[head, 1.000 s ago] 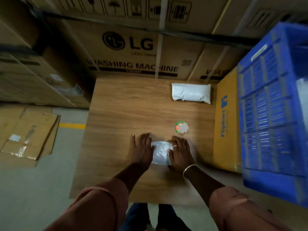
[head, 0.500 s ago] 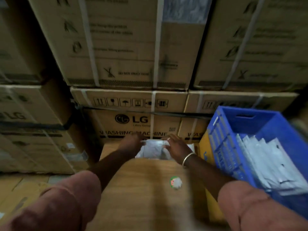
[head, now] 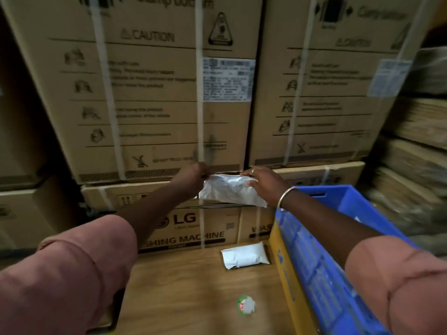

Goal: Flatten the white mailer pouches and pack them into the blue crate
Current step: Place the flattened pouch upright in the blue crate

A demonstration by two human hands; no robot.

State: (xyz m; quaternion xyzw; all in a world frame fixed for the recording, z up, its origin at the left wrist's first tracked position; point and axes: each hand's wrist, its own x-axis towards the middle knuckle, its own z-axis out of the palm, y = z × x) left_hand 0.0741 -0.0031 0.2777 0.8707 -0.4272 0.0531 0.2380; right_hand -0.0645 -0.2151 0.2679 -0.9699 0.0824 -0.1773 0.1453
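Aloft, both hands (head: 191, 176) (head: 262, 183) pinch one pouch (head: 229, 192); cartons (head: 157, 93) behind; crate (head: 314, 262) beside

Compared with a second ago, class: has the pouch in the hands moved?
Yes. The pouch has risen off the wooden table, pinched between left hand and right hand.

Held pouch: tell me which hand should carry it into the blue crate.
Right, probably. The right hand grips the pouch end nearest the blue crate, which stands directly below that arm. The left hand pinches the far end and would have to reach across.
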